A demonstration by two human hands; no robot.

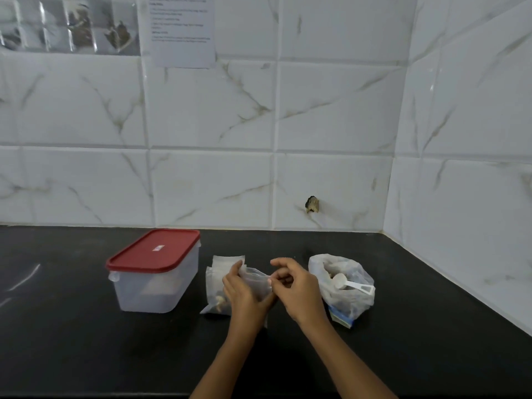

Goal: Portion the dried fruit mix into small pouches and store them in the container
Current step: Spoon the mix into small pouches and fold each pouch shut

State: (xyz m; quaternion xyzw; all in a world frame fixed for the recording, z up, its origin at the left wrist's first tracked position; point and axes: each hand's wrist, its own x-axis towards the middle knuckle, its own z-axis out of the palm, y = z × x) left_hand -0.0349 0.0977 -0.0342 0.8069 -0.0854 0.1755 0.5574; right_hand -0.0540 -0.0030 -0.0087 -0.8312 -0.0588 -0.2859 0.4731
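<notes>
Facing a black counter [86, 341] under a white tiled wall, a person works with both hands. At far left stands a clear container [157, 286], its red lid [152, 250] on. Just right of it lies a filled pouch [215, 295], with fruit showing at its near end.

Next comes the left hand [244, 295], fingers curled round the left side of a clear pouch [254, 279] held just above the counter, mid-scene. The right hand [299, 289] pinches the pouch's top right edge between thumb and forefinger, other fingers loosely bent. The pouch looks empty. Its mouth edge runs left to right between the hands, pointing up and away; its long axis seems to run from that edge down toward the person, though the hands hide much of it.

At far right sits the open bag [342, 283] of mix, with a white scoop [349, 283] resting in it, handle pointing right.

The step in hand appears to be opening this pouch for filling. The next move likely calls for parting the mouth, steadying it with the left hand, and freeing the right hand for the scoop.
</notes>
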